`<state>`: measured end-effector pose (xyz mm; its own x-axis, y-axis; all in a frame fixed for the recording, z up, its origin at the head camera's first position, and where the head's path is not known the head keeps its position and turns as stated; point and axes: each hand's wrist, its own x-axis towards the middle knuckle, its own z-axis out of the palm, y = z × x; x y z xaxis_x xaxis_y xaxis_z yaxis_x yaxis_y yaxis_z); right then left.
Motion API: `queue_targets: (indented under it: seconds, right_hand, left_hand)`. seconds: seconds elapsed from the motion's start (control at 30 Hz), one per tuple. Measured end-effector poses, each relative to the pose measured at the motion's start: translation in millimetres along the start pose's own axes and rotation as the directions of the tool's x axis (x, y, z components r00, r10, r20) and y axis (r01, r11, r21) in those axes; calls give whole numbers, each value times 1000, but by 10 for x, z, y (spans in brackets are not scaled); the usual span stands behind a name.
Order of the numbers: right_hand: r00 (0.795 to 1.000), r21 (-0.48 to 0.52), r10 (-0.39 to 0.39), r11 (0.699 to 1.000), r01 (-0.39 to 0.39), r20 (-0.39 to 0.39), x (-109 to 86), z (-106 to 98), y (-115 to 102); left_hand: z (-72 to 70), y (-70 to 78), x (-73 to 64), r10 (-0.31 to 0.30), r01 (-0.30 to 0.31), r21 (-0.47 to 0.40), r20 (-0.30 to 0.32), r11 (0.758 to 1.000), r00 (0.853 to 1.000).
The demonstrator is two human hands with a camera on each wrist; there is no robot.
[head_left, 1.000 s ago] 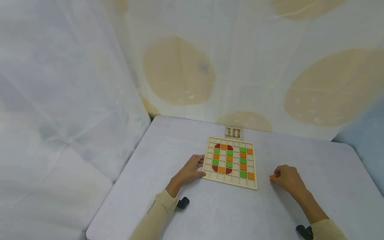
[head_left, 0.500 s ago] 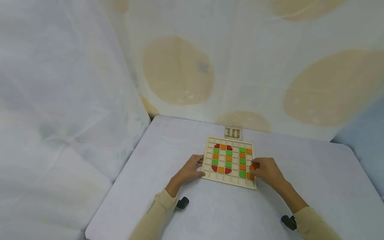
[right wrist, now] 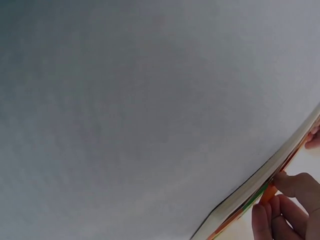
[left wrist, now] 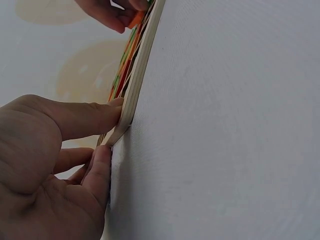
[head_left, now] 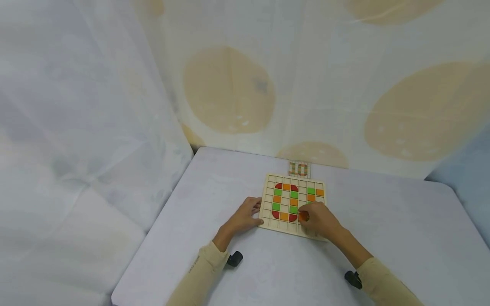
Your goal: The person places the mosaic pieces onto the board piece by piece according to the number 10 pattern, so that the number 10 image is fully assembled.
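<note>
A pale wooden grid board [head_left: 289,230] lies flat on the table in the head view. Green and orange square tiles and rounded red corner pieces fill some of its cells. My left hand [head_left: 242,216] holds the board's left edge near the close corner; in the left wrist view its thumb [left wrist: 92,120] rests on the rim, with fingers alongside. Over the right half of the board, my right hand [head_left: 320,219] pinches an orange tile [head_left: 303,216] between thumb and fingers. That hand covers the lower part of the right-hand tile column. Whether the tile touches a cell is unclear.
Just behind the board lies a small patterned card [head_left: 300,169] with a similar coloured design. The white table [head_left: 229,170] ends at the back against a pale curtain [head_left: 317,93] with yellow spots. Black wrist devices [head_left: 235,259] sit below both forearms.
My right hand has carried the orange tile leftward, from the table right of the board, across the board's right edge to over its cells. My left hand stays at the left edge.
</note>
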<state>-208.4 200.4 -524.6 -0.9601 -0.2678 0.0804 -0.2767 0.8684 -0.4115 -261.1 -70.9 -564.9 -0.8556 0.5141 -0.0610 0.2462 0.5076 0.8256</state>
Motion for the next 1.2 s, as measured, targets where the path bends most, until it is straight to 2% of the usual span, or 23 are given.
queue_targets:
  seconds: [0.93,1.2]
  right_hand:
    - [995,41,29,999,-33,92,-39,-50,-71]
    - [994,128,65,989,-76,88,-78,-61,13]
  left_hand:
    - [-9,-19,1,-16,16,13,-4,1000,1000]
    - [-22,-14,-8,-11,11,22,6,1000,1000]
